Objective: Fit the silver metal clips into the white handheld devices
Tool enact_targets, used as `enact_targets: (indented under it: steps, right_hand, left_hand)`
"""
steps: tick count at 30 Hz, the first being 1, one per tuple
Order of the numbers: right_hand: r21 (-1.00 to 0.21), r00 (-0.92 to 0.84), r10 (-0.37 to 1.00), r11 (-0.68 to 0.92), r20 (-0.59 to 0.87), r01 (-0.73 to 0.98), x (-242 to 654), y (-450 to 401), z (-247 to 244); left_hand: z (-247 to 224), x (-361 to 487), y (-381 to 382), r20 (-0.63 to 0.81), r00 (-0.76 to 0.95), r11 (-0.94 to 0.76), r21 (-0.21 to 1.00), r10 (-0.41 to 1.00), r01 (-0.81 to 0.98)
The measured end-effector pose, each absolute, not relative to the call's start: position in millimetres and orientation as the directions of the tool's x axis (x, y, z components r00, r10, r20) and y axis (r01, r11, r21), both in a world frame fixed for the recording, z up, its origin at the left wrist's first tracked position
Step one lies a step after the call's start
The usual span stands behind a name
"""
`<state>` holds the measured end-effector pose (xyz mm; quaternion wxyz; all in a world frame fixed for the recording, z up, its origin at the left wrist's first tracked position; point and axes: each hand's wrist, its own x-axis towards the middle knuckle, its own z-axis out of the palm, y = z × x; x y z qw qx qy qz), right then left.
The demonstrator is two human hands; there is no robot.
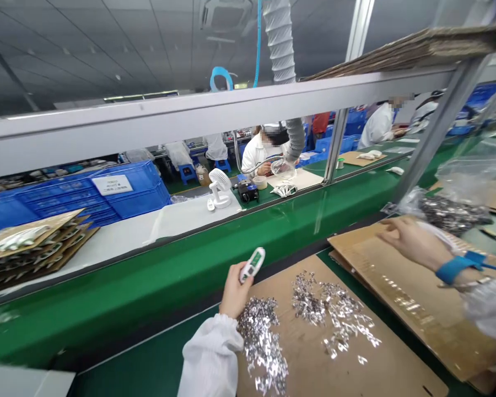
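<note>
My left hand [234,289] is closed around the lower end of a white, elongated plastic casing [252,264] with a green circuit board showing in it. Below that hand, a pile of small shiny metal pieces [262,342] lies on a cardboard sheet [306,364]. A second scattered pile of metal pieces [330,309] is to its right. Over the stacked cardboard [380,275] on the right, my right hand [413,240] reaches leftward, slightly blurred, its fingers apart and nothing visible in them. A blue wrist strap [458,268] circles that wrist.
A green conveyor belt [182,253] crosses ahead, under a metal frame [169,113]. Beyond it stand a white fan [220,187], blue crates [128,190] and a seated co-worker [254,151]. A plastic bag of metal parts [450,212] lies at the right.
</note>
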<state>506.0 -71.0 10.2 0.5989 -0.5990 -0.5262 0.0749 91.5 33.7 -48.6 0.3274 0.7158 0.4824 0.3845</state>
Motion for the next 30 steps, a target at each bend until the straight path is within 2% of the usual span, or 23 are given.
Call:
enact_targets:
  steps: [2,3,5,8,10,12,13,15,17,20,22,23,26,30]
  right_hand:
    - [-0.664,0.208,0.906,0.1,0.369,0.741,454,-71,9]
    - [-0.612,0.092,0.962,0.088,0.257,0.786,427,-75,9]
    - [-0.577,-0.131,0.989,0.144,0.064,0.804,377,-87,8]
    - [-0.6,-0.319,0.947,0.237,-0.031,0.764,325,-108,4]
    - [-0.554,-0.319,0.947,0.279,0.024,0.785,307,-119,-3]
    - [-0.437,-0.264,0.956,0.292,0.125,0.85,293,-128,-17]
    - [-0.369,-0.238,0.956,0.285,0.169,0.884,287,-132,-24]
    - [-0.27,-0.219,0.955,0.269,0.199,0.925,272,-140,-39]
    - [-0.269,-0.259,0.948,0.302,0.184,0.915,258,-149,-48]
    - [-0.453,-0.313,0.944,0.325,0.103,0.83,250,-160,-52]
    - [-0.557,-0.264,0.964,0.24,0.04,0.795,258,-158,-50]
    - [-0.564,-0.219,0.976,0.19,0.016,0.804,265,-154,-50]
    - [-0.43,-0.103,0.994,0.106,0.03,0.897,290,-130,-53]
    - [-0.296,-0.119,0.993,0.117,0.011,0.948,303,-99,-65]
  left_hand:
    - [-34,100,6,0.201,0.445,-0.351,0.892,0.873,0.284]
    - [-27,104,-8,0.188,0.544,-0.35,0.913,0.818,0.21]
    - [-15,106,-33,0.154,0.654,-0.33,0.931,0.74,0.154]
    - [-13,98,-58,0.134,0.674,-0.303,0.943,0.727,0.138]
    - [-23,92,-67,0.168,0.566,-0.253,0.965,0.807,0.073]
    - [-38,92,-74,0.117,0.375,-0.087,0.992,0.92,-0.096]
    - [-46,95,-77,0.024,0.291,0.039,0.977,0.957,-0.212]
    - [-58,105,-84,-0.223,0.234,0.303,0.863,0.947,-0.405]
    - [-65,116,-90,-0.391,0.231,0.454,0.743,0.891,-0.491]
    - [-68,125,-93,-0.447,0.184,0.466,0.679,0.875,-0.568]
    - [-67,123,-91,-0.446,0.164,0.449,0.667,0.88,-0.594]
    - [-66,121,-90,-0.446,0.168,0.451,0.662,0.879,-0.598]
    - [-67,116,-89,-0.431,0.243,0.482,0.623,0.869,-0.616]
    - [-73,117,-91,-0.416,0.366,0.552,0.561,0.832,-0.617]
